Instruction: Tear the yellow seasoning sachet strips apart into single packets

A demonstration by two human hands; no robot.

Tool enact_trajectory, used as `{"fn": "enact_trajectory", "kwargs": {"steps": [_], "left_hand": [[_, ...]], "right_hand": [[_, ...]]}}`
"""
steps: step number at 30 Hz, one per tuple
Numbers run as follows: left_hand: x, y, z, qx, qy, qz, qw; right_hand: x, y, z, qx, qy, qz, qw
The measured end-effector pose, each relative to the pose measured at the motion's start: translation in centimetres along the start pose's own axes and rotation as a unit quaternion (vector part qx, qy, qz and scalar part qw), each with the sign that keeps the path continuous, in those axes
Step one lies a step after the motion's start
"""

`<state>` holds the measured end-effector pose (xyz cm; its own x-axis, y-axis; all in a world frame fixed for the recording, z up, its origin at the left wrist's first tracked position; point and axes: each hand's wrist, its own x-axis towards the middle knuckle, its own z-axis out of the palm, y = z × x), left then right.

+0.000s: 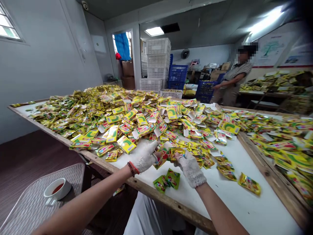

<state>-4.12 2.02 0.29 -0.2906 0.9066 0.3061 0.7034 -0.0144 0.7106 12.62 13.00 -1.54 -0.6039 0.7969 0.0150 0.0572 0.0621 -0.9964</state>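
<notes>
Gloved, the left grip [143, 156] and right grip [191, 168] are clenched on a handful of yellow-green sachets [168, 154] held just above the white counter [246, 209]. 2 green sachets [167, 180] are seen lying below the hands. Beyond, a sprawling sachet heap [102, 111] is spread; a co-worker [234, 81] is pictured near blue crates [178, 73].
</notes>
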Motion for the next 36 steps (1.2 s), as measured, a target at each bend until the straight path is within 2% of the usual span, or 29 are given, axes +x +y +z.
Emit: {"fn": "enact_trajectory", "kwargs": {"steps": [3, 5, 7, 10, 12, 17, 20, 24, 26, 27, 29, 31, 33, 36], "left_hand": [[-0.3, -0.3, 2.8, 0.086, 0.048, 0.009, 0.995], [-0.4, -0.7, 4.0, 0.135, 0.04, 0.0, 0.99], [-0.3, -0.9, 4.6, 0.18, 0.031, -0.014, 0.983], [-0.2, -0.8, 4.6, 0.232, 0.02, 0.003, 0.972], [-0.3, -0.7, 4.5, 0.239, 0.017, 0.023, 0.97], [-0.7, -0.5, 4.4, 0.257, -0.001, 0.062, 0.964], [-0.8, -0.4, 4.4, 0.285, -0.021, 0.086, 0.954], [-0.7, -0.2, 4.1, 0.286, -0.021, 0.059, 0.956], [-0.8, -0.3, 4.1, 0.276, -0.01, 0.051, 0.96], [-0.8, -0.4, 4.1, 0.27, -0.004, 0.055, 0.961], [-0.9, -0.6, 4.2, 0.257, 0.002, 0.074, 0.963], [-0.9, -0.8, 4.4, 0.249, -0.004, 0.094, 0.964], [-0.9, -0.9, 4.4, 0.251, -0.005, 0.096, 0.963], [-0.8, -0.9, 4.4, 0.248, 0.014, 0.077, 0.966]], "right_hand": [[0.4, 0.4, 0.3, 0.017, 0.043, 0.008, 0.999], [0.5, 0.5, 0.4, 0.009, 0.05, 0.006, 0.999], [0.6, 0.6, 0.3, -0.025, 0.086, -0.016, 0.996], [0.9, 1.0, -0.3, -0.132, 0.191, -0.077, 0.97], [1.2, 1.4, -0.7, -0.21, 0.207, -0.105, 0.95], [1.2, 1.7, -1.1, -0.346, 0.124, -0.131, 0.921], [1.0, 1.5, -1.2, -0.372, 0.099, -0.148, 0.911], [1.0, 0.9, -1.6, -0.247, 0.007, -0.067, 0.967], [0.9, 0.7, -1.7, -0.223, -0.004, -0.076, 0.972], [0.8, 0.7, -1.7, -0.251, 0.012, -0.102, 0.962], [0.8, 0.8, -1.5, -0.343, 0.046, -0.166, 0.923], [0.7, 0.9, -1.2, -0.396, 0.035, -0.206, 0.894], [0.7, 1.0, -1.0, -0.372, 0.005, -0.205, 0.905], [0.7, 0.9, -1.2, -0.266, -0.023, -0.111, 0.957]]}}
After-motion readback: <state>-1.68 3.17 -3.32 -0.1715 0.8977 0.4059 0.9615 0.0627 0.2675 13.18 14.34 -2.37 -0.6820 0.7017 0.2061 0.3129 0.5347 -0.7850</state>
